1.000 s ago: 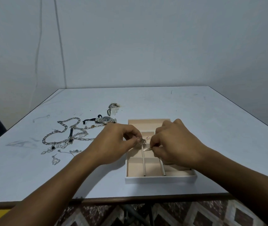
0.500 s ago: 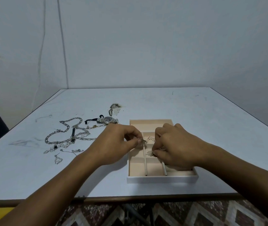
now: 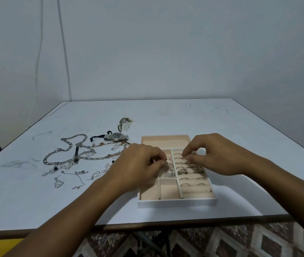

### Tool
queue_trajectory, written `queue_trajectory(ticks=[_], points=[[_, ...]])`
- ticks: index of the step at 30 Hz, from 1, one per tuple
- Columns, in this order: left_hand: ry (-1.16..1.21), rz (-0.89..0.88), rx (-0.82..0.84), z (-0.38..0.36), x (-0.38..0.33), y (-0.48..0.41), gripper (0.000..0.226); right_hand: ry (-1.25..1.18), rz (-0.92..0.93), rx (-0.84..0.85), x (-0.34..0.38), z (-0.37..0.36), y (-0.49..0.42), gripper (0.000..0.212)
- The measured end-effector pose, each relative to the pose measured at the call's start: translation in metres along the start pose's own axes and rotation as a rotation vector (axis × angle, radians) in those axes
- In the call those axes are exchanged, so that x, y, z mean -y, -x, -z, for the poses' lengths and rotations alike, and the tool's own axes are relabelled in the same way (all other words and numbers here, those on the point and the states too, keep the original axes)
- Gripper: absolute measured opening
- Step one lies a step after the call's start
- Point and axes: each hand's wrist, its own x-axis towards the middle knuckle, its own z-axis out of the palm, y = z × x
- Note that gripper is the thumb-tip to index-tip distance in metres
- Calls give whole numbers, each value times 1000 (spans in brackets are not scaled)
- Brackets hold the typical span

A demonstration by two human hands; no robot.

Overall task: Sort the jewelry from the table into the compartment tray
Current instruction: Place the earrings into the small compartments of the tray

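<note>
One white table [image 3: 221, 127] spreads beneath both hands. Under their fingertips sits the compartment tray [image 3: 177, 203], white-walled and lined in beige. The left hand [image 3: 138, 167] hovers over the tray's left compartments, thumb and forefinger drawn together. The right hand [image 3: 218, 154] arches over the ring rolls [image 3: 193, 188], fingers curled down; whether they grip anything cannot be told. Outboard of the left hand lie tangled chain necklaces [image 3: 95, 157], with a wristwatch [image 3: 117, 136] beyond its knuckles. Just below the left thumb rests a fan-shaped ornament [image 3: 168, 174]; beneath the right palm, rings [image 3: 182, 171] stand in the rolls. Pinched at the left fingertips is a small silver piece [image 3: 165, 163].
</note>
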Motion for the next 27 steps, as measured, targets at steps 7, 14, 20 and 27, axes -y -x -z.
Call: queue_trajectory(ticks=[7, 14, 20, 27], points=[[-166, -277, -140, -14, 5, -1, 6, -13, -8, -4, -5, -2, 3, 14], [-120, -272, -51, -19, 4, 1, 12, -39, -12, -9, -4, -4, 5, 13], [-45, -226, 44, -19, 9, 4, 20, -46, -28, -9, -2, -4, 6, 12], [23, -166, -22, -12, 17, 7, 16, -55, -29, -8, 1, -6, 5, 11]])
